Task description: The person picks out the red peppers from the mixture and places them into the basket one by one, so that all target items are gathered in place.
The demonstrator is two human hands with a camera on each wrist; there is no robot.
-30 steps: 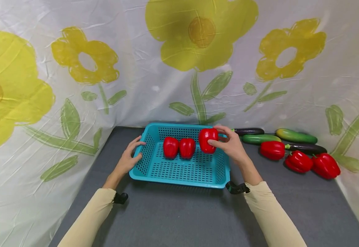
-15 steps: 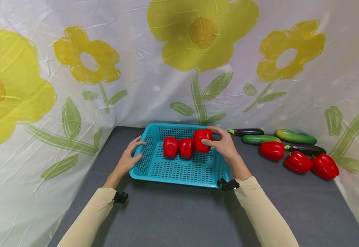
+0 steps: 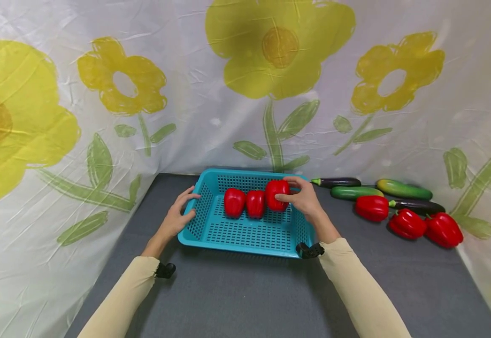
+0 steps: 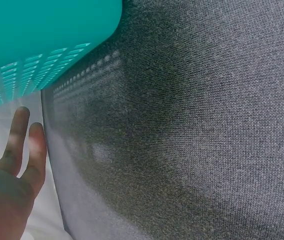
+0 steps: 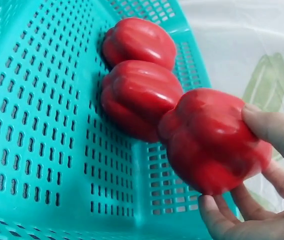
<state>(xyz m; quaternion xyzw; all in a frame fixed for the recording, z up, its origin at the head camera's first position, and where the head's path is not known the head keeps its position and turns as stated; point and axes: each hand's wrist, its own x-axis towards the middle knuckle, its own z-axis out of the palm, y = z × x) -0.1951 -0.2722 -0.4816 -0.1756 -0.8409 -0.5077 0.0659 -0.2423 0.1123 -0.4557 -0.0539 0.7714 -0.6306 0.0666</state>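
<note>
In the head view, your right hand pinched a glossy, blocky red bell pepper over the floor of a rectangular turquoise plastic basket with slotted walls. Left of that hand, past the held pepper, sat two more glossy red bell peppers; right of it, outside the basket, lay a slender dark-purple eggplant and a long green cucumber. Your left hand, fingers spread, rested at the basket rim nearest it. In the left wrist view, two of its fingers stretched out straight near the slotted wall. In the right wrist view, your thumb and fingertips gripped the pepper, which overlapped its nearer neighbour; contact between them was unclear.
</note>
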